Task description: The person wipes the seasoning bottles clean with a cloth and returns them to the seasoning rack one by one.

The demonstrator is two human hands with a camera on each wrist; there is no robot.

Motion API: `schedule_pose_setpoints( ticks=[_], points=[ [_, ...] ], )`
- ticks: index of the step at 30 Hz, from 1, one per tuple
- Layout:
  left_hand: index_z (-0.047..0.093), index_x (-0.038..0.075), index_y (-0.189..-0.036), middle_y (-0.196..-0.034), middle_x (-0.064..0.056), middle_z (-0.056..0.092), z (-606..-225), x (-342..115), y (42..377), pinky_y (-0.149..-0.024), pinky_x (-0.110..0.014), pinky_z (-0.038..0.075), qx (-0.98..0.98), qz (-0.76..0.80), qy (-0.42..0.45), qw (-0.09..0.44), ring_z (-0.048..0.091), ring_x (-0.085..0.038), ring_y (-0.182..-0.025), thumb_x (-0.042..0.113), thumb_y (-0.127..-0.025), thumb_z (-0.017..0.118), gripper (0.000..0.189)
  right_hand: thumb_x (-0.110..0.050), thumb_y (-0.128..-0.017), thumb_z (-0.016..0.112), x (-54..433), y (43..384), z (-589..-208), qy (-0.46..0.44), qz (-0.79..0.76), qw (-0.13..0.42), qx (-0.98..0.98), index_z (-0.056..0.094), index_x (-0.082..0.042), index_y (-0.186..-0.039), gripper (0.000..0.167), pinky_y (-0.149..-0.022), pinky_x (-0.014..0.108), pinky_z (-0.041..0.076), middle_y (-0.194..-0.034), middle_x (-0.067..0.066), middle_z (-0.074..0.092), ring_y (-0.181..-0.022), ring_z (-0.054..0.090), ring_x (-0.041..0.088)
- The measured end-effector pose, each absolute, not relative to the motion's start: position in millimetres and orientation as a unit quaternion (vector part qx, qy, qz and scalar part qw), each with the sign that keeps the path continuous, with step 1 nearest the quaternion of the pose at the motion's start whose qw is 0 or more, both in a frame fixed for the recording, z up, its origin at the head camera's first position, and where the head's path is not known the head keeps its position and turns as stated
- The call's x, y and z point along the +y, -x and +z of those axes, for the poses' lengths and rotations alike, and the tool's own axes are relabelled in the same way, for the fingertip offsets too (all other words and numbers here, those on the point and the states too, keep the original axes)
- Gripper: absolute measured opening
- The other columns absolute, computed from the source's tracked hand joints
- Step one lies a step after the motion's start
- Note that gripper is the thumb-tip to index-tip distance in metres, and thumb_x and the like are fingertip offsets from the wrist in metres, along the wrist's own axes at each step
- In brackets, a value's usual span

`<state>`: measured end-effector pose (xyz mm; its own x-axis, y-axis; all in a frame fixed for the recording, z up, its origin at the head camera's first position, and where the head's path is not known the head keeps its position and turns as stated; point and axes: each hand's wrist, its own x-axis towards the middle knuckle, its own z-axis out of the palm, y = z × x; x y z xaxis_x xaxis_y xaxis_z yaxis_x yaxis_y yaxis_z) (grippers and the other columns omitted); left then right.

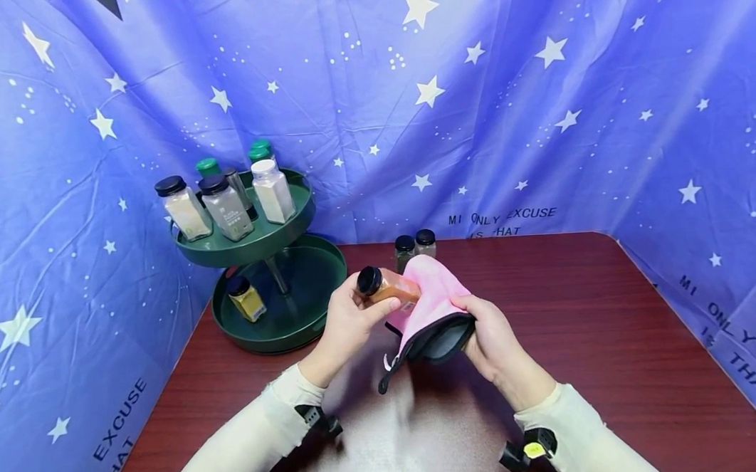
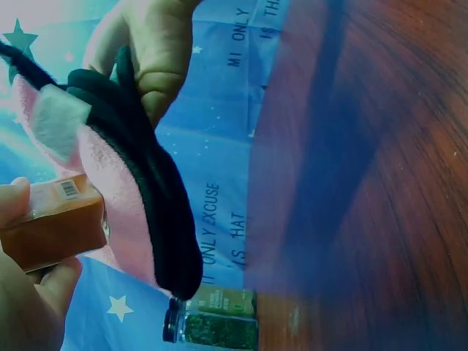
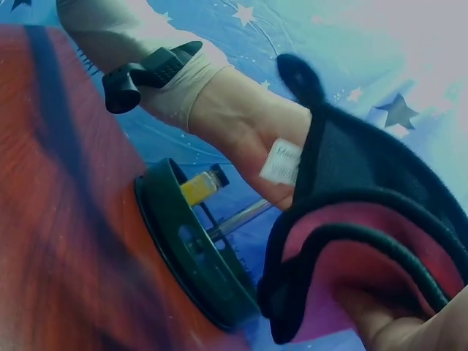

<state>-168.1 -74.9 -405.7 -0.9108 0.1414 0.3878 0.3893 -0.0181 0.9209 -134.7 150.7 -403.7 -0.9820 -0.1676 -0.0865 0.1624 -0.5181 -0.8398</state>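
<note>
My left hand (image 1: pixel 346 327) grips a spice jar (image 1: pixel 395 289) of orange-brown powder, tilted on its side with the black lid toward the left. A pink cloth (image 1: pixel 427 287) with black edging, a dark underside and a hanging loop is held by my right hand (image 1: pixel 494 340), thumb on top and folds hanging down. Its pink side lies against the bottom end of the jar (image 2: pixel 55 228), near a small barcode. In the right wrist view the folded cloth (image 3: pixel 365 157) covers the jar. Both hands are above the table's middle.
At the left stands a green two-tier turntable rack (image 1: pixel 284 344). Several jars, among them a white-lidded jar (image 1: pixel 274 193), fill its upper tier; a yellow jar (image 1: pixel 247 301) leans below. Two black-lidded jars (image 1: pixel 426 242) stand behind the cloth. Starry blue curtains (image 1: pixel 371 108) enclose the table (image 1: pixel 600 310).
</note>
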Motion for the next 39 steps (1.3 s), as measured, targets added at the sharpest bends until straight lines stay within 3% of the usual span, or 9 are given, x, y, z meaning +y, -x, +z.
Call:
schedule_pose_setpoints(
  ticks=[5,10,14,19,22,25,31,39],
  points=[
    [0.065,-0.002,-0.117,-0.108,-0.018,0.072,-407.8,-72.9,167.0,-0.082,-0.024,0.058,-0.703,-0.687,0.160,0.096,0.069,-0.013,-0.092,0.004,-0.083,0.084,0.039,-0.001,-0.103,0.043,147.4,131.1,-400.5,0.014,-0.865,-0.006,0.502,0.068,-0.009,-0.093,0.028,-0.073,0.024,0.056,-0.086,-0.001,0.069,-0.079,0.066,0.007],
    [0.067,0.000,-0.117,-0.109,-0.017,0.073,-412.5,-70.2,161.1,-0.081,-0.025,0.058,-0.701,-0.697,0.143,0.048,0.070,-0.015,-0.094,0.006,-0.083,0.083,0.038,0.002,-0.102,0.041,145.6,129.9,-402.1,0.034,-0.870,-0.050,0.489,0.069,-0.007,-0.098,0.029,-0.073,0.023,0.054,-0.087,-0.002,0.066,-0.081,0.063,0.005],
    [0.065,-0.002,-0.121,-0.114,-0.018,0.073,-413.5,-68.6,158.0,-0.087,-0.025,0.057,-0.685,-0.711,0.156,0.022,0.070,-0.015,-0.099,0.004,-0.084,0.083,0.042,-0.001,-0.104,0.038,143.7,133.9,-409.1,0.050,-0.883,-0.025,0.466,0.066,-0.005,-0.105,0.028,-0.083,0.024,0.053,-0.099,0.000,0.067,-0.094,0.063,0.007],
    [0.062,-0.006,-0.124,-0.112,-0.010,0.073,-411.7,-67.5,159.1,-0.089,-0.025,0.056,-0.641,-0.749,0.172,-0.002,0.069,-0.014,-0.101,-0.004,-0.083,0.079,0.044,-0.010,-0.107,0.031,143.0,136.2,-412.9,0.037,-0.898,0.066,0.432,0.056,-0.007,-0.125,0.031,-0.104,0.026,0.046,-0.126,-0.003,0.062,-0.120,0.056,0.008],
    [0.061,-0.009,-0.125,-0.109,-0.006,0.073,-409.3,-67.3,161.7,-0.090,-0.026,0.055,-0.628,-0.755,0.188,-0.010,0.069,-0.014,-0.099,-0.008,-0.083,0.076,0.045,-0.014,-0.107,0.029,143.5,135.3,-412.1,0.030,-0.898,0.118,0.423,0.050,-0.011,-0.133,0.034,-0.108,0.027,0.043,-0.133,-0.005,0.060,-0.125,0.053,0.007],
    [0.060,-0.009,-0.125,-0.112,-0.010,0.073,-406.2,-68.2,165.0,-0.092,-0.026,0.055,-0.639,-0.742,0.204,-0.001,0.069,-0.014,-0.101,-0.009,-0.083,0.076,0.044,-0.014,-0.107,0.030,144.1,134.0,-409.8,0.018,-0.895,0.137,0.424,0.053,-0.012,-0.128,0.031,-0.101,0.028,0.049,-0.121,-0.005,0.066,-0.115,0.060,0.007],
    [0.062,-0.003,-0.122,-0.115,-0.020,0.070,-401.1,-72.1,172.1,-0.091,-0.025,0.056,-0.678,-0.703,0.210,0.050,0.070,-0.015,-0.100,-0.004,-0.083,0.081,0.044,-0.013,-0.106,0.035,145.5,131.2,-402.7,-0.002,-0.884,0.133,0.449,0.064,-0.013,-0.099,0.030,-0.077,0.028,0.055,-0.088,-0.004,0.070,-0.083,0.067,0.009],
    [0.064,0.002,-0.118,-0.107,-0.014,0.072,-396.2,-71.7,170.1,-0.079,-0.022,0.055,-0.715,-0.687,0.122,0.048,0.067,-0.014,-0.090,0.009,-0.083,0.084,0.041,-0.004,-0.103,0.042,144.6,126.0,-396.8,-0.001,-0.868,0.061,0.493,0.066,-0.009,-0.095,0.026,-0.078,0.025,0.056,-0.090,-0.001,0.070,-0.084,0.068,0.008]
  ],
)
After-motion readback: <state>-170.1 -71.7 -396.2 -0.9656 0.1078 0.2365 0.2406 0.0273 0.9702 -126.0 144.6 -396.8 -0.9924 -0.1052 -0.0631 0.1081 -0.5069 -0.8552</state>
